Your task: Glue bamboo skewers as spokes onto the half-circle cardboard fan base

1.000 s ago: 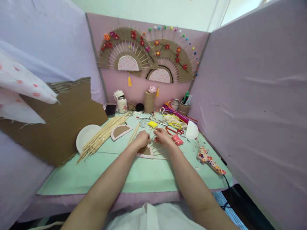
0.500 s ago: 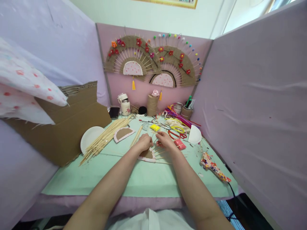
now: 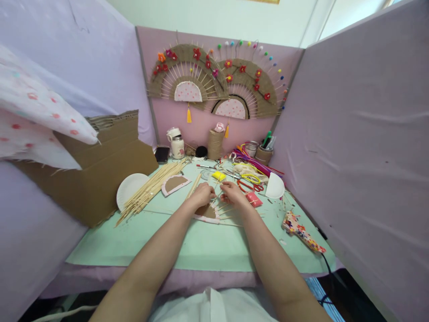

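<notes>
A half-circle of cardboard [image 3: 207, 211] with a pale pink trimmed edge lies flat on the table before me, thin bamboo sticks [image 3: 231, 218] fanning out from its right side. Over its upper edge my left hand [image 3: 203, 195] is closed, fingers bent; what its fingertips grip is hidden. Just to the right, my right hand [image 3: 232, 195] is closed in a pinch on a thin bamboo stick, above the fanned sticks. The fingertips of both hands are close together but apart. A second trimmed half-circle [image 3: 174, 183] rests to the upper left.
A bundle of bamboo sticks [image 3: 150, 188] overlaps a white paper plate [image 3: 129, 185] at left. To the right lie a pink packet [image 3: 254, 199], red-handled scissors [image 3: 256, 186], half a plate [image 3: 275, 186] and a patterned glue gun [image 3: 301, 232]. A yellow packet [image 3: 219, 175] sits beyond my hands.
The view has tilted down and shifted slightly, so everything appears a little displaced. Both hands stay at the cardboard half-circle, with only slight finger movement.
</notes>
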### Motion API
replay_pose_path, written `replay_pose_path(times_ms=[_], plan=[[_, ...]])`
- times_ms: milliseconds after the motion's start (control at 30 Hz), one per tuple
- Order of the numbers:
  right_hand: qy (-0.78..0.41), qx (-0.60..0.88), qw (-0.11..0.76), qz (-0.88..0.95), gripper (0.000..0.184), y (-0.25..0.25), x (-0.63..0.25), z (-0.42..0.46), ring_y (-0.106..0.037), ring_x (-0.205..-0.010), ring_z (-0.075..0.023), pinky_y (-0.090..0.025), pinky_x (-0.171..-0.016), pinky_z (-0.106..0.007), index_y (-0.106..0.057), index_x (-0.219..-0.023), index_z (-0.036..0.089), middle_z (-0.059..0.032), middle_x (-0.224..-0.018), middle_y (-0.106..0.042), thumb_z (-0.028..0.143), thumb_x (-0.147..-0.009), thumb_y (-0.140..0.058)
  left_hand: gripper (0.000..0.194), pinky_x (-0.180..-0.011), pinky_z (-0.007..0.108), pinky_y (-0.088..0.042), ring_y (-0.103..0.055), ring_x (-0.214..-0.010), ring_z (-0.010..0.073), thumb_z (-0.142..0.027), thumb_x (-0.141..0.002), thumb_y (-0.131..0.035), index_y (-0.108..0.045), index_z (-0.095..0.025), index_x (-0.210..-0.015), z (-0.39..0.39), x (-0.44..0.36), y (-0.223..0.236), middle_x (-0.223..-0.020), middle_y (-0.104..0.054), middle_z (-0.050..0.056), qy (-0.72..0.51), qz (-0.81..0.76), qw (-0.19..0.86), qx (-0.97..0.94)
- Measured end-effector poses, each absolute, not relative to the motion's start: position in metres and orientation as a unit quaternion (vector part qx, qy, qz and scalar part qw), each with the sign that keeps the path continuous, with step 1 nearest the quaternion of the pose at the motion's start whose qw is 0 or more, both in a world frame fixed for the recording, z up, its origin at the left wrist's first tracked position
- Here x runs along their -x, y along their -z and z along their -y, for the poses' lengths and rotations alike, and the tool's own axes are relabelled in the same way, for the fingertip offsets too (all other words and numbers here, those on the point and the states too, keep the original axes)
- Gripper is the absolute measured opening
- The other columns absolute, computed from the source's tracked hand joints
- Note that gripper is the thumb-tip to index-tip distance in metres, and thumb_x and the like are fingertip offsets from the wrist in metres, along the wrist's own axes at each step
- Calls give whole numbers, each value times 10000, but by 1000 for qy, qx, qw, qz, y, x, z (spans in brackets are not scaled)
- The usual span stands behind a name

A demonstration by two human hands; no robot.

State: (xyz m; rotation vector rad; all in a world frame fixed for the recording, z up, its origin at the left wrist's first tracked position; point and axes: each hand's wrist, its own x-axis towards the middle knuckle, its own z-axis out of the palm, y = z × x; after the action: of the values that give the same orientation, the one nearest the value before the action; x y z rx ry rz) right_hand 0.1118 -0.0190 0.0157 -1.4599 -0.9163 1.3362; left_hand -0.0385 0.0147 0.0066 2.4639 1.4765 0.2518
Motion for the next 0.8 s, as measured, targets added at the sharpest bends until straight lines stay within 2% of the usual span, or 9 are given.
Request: replay_pose_path(times_ms=[433, 800], plan=[[-552, 592, 460, 365, 485, -17, -113, 18, -561, -509, -100, -501, -498, -217, -485, -1342, 122, 4, -731, -588, 201, -876, -591, 206, -874, 287, -470, -627, -984, 230, -334, -821, -645, -783, -198, -889, -13, 37, -5, -991, -679, 99, -94, -507, 133, -846], [-548, 589, 464, 371, 464, -20, -111, 21, -561, -501, -83, -505, -500, -217, -479, -1337, 123, -18, -844, -601, 184, -885, -566, 195, -833, 259, -480, -646, -919, 212, -305, -807, -649, -787, -190, -884, -11, 34, -7, -942, -695, 86, -78, -513, 135, -844]])
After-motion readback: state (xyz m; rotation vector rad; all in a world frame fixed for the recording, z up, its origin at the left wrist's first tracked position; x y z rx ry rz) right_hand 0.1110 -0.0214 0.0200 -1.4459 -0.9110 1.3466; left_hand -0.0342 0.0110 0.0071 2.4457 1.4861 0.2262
